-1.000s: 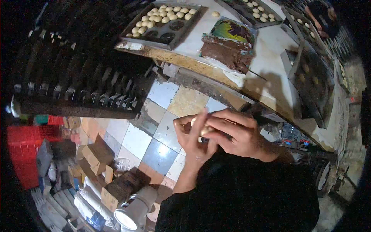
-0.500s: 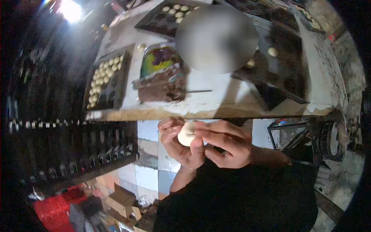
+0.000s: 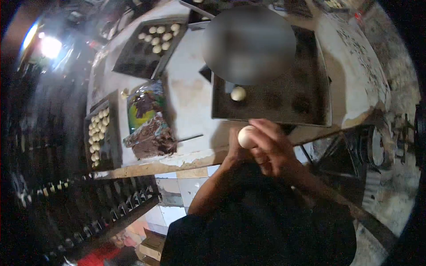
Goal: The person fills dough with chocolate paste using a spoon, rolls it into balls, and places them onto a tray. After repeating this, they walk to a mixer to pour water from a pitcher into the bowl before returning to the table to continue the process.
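A smooth, pale dough ball (image 3: 246, 137) is between my two hands at the table's front edge. The fingers of my right hand (image 3: 274, 148) curve over its right side. On its left, my left hand (image 3: 237, 148) is close against it, with most of its fingers hidden behind the ball and in shadow. Just beyond my hands lies a large dark baking tray (image 3: 275, 108). One pale dough ball (image 3: 238, 93) sits near that tray's left side. A blurred oval covers the tray's far part.
Left on the table are a colourful plastic bag (image 3: 144, 111), a brown mass (image 3: 155, 144) and a thin stick-like tool (image 3: 191, 138). Two more trays, one at far left (image 3: 113, 150) and one farther back (image 3: 133, 60), hold several dough balls. A dark slatted rack (image 3: 120, 208) stands lower left.
My hands have moved forward and right with the dough ball, up to the table edge near the large tray. The view has shifted, and my left hand is now more hidden.
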`<state>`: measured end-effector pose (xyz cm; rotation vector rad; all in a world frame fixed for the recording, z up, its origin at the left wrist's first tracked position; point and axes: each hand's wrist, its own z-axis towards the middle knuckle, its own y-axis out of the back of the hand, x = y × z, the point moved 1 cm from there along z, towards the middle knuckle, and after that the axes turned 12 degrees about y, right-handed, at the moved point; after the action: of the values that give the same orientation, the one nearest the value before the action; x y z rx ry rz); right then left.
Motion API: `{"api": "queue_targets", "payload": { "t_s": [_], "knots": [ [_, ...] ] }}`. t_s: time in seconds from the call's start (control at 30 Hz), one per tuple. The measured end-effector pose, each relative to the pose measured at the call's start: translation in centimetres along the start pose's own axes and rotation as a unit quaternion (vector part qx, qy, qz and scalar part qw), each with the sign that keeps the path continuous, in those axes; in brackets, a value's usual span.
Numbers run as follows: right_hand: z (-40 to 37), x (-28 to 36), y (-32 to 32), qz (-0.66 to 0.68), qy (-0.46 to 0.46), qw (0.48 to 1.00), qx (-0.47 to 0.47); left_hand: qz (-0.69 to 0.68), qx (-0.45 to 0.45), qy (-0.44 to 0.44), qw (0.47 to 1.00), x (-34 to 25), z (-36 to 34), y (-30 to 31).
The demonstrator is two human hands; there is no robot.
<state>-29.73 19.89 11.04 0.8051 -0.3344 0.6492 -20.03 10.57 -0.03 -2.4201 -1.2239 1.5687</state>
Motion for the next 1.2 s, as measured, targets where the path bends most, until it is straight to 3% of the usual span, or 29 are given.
{"api": "queue_targets", "payload": {
  "t_s": [0.03, 0.1, 0.13, 0.17, 0.23, 0.3, 0.37, 0.47, 0.57, 0.6, 0.63, 0.67, 0.7, 0.73, 0.8, 0.87, 0.9, 0.93, 0.97, 1.03, 1.07, 1.13, 1.2],
  "knots": [
    [-0.3, -0.4, -0.2, -0.004, -0.003, 0.998, 0.070, -0.314, 0.015, 0.200, 0.928, 1.2, 0.6, -1.0],
    [-2.8, -2.7, -1.0, -0.008, 0.003, 0.996, 0.090, -0.124, 0.066, 0.095, 0.985, 1.0, 0.9, -1.6],
    [-3.3, -3.7, -0.8, -0.007, 0.011, 0.995, 0.102, -0.029, 0.088, 0.033, 0.995, 0.5, 0.9, -1.6],
    [-3.3, -4.7, 0.1, 0.032, -0.041, 0.991, 0.121, 0.063, 0.104, -0.031, 0.992, 0.0, 0.8, -1.6],
    [-3.0, -7.6, 1.7, 0.110, -0.159, 0.976, 0.098, 0.216, 0.106, 0.027, 0.970, -2.8, 0.3, -2.0],
    [-2.6, -11.1, 1.0, 0.041, -0.262, 0.964, -0.021, 0.252, 0.066, 0.009, 0.965, -5.1, -0.9, -0.7],
    [-2.5, -14.5, 0.2, -0.065, -0.270, 0.954, 0.116, 0.211, 0.040, -0.033, 0.976, -5.7, -1.8, 1.6],
    [-3.2, -16.2, -0.1, -0.128, -0.264, 0.919, 0.265, 0.307, -0.084, -0.158, 0.935, -6.0, -3.9, 6.9],
    [-2.0, -14.6, -0.2, -0.110, -0.292, 0.891, 0.330, 0.100, -0.147, -0.103, 0.979, -4.8, -6.7, 12.8],
    [-2.7, -15.2, -0.8, -0.106, -0.283, 0.889, 0.345, 0.035, -0.169, -0.132, 0.976, -4.5, -7.5, 14.6],
    [-1.7, -14.8, -1.0, -0.064, -0.390, 0.834, 0.384, 0.026, -0.207, -0.153, 0.966, -3.3, -7.7, 17.2],
    [-0.2, -13.1, -1.1, -0.079, -0.385, 0.835, 0.385, 0.020, -0.246, -0.173, 0.954, -2.6, -8.5, 20.1],
    [-2.2, -15.1, -0.8, -0.075, -0.317, 0.870, 0.370, 0.063, -0.308, -0.131, 0.940, -3.8, -10.4, 22.1],
    [-5.0, -16.8, -1.5, -0.253, -0.228, 0.874, 0.345, 0.051, -0.355, -0.168, 0.918, -4.0, -11.4, 25.5],
    [1.0, -11.7, -3.4, -0.326, -0.181, 0.917, 0.145, 0.273, -0.503, -0.393, 0.719, -5.9, -14.0, 35.1],
    [2.8, -9.0, -3.3, -0.340, -0.128, 0.931, 0.033, 0.238, -0.657, -0.272, 0.662, -7.6, -17.7, 43.9],
    [2.7, -8.1, -4.4, -0.303, -0.139, 0.943, -0.022, 0.268, -0.706, -0.271, 0.597, -8.9, -19.0, 49.4],
    [1.9, -7.5, -6.0, -0.263, -0.149, 0.950, -0.079, 0.278, -0.720, -0.217, 0.598, -10.0, -19.9, 54.4],
    [1.8, -7.1, -7.3, -0.221, -0.159, 0.953, -0.136, 0.303, -0.744, -0.199, 0.562, -10.1, -19.9, 60.1],
    [3.3, -4.5, -9.6, -0.289, -0.131, 0.948, -0.034, 0.423, -0.717, -0.043, 0.552, -8.6, -19.1, 75.6],
    [3.9, -2.9, -10.7, -0.322, -0.122, 0.939, 0.016, 0.398, -0.726, -0.037, 0.559, -9.8, -18.7, 76.9],
    [5.4, -0.8, -12.3, -0.312, -0.120, 0.942, 0.032, 0.349, -0.740, -0.021, 0.575, -11.9, -17.7, 78.3],
    [6.0, -0.1, -13.0, -0.302, -0.127, 0.944, 0.041, 0.410, -0.717, 0.026, 0.563, -11.9, -15.8, 82.1]
  ]
}}
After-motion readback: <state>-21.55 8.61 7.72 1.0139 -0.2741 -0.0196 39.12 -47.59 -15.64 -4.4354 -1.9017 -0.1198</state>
